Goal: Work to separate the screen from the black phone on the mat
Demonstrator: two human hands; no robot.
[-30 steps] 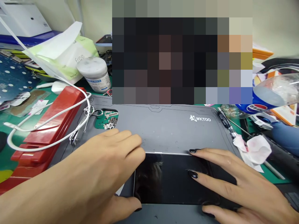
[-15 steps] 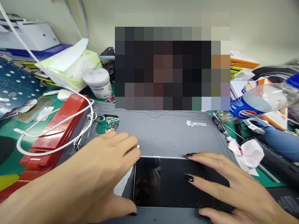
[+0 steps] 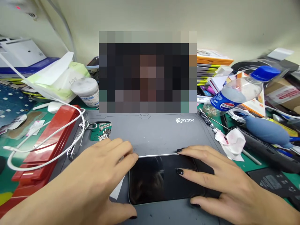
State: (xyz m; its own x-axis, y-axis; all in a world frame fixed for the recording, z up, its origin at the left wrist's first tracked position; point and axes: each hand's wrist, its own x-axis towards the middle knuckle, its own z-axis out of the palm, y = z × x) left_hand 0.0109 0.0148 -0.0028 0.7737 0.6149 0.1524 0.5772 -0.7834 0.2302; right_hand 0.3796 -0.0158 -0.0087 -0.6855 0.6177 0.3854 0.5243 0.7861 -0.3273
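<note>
One phone lies flat on the mat; the right hand is spread over it, the left hand curls by its end, grip unclear; it seems stiff, slippery, fragile, best held by edges

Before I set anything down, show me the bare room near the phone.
Widest: the specked gray mat between the phone and the WKTOO logo. Narrower: the strip along the phone's near edge. Crowded: the phone's ends, by left hand and right hand; leftward, red object and white cable; rightward, crumpled tissue and bottle.
</note>
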